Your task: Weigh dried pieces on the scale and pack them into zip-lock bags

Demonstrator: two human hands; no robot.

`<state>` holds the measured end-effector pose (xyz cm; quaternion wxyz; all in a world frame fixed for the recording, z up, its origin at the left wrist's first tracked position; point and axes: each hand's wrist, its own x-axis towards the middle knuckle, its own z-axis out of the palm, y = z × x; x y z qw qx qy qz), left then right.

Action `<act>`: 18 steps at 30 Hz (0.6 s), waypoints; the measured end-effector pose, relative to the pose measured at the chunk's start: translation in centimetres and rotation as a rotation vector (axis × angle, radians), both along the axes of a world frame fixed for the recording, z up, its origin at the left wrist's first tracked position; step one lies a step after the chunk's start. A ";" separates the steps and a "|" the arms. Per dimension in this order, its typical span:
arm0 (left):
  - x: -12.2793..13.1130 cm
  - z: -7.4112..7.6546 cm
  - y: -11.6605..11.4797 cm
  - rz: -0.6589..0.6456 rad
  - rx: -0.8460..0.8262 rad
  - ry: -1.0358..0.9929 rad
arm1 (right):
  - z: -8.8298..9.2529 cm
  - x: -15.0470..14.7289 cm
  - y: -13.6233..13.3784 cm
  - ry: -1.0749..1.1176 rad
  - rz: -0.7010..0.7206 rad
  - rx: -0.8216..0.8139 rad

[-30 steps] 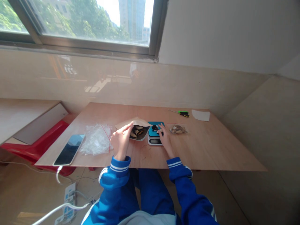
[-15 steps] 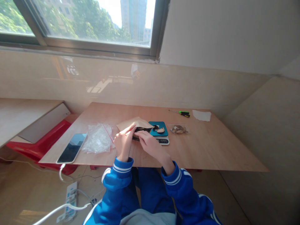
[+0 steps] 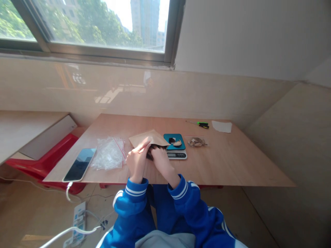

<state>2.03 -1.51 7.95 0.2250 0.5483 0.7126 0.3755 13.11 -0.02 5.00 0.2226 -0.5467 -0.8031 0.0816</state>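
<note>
A brown paper pouch lies on the wooden table with its mouth toward me. My left hand pinches the pouch's upper lip and holds it open. My right hand reaches into the mouth, its fingertips hidden among the dark dried pieces inside. Just right of the pouch stands a small kitchen scale with a teal top, and a couple of dried pieces rest on it.
A heap of clear zip bags and a phone on a white cable lie to the left. A small filled clear bag sits right of the scale. A green screwdriver and a white paper lie at the far edge.
My right hand has left the scale, where it dropped dried pieces, and has moved left into the pouch's mouth. My left hand has kept its hold on the pouch's lip.
</note>
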 end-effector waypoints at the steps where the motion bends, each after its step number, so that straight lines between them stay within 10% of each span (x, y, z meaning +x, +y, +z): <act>1: -0.1 0.1 0.1 0.000 0.007 -0.005 | 0.3 0.2 -0.5 -0.032 -0.022 -0.006; 12: -0.9 1.4 0.9 -0.004 0.032 0.044 | 4.4 3.9 -4.6 0.379 0.126 0.052; 18: -0.7 1.2 0.5 0.007 0.031 0.031 | 1.9 10.5 -3.3 0.727 -0.080 0.025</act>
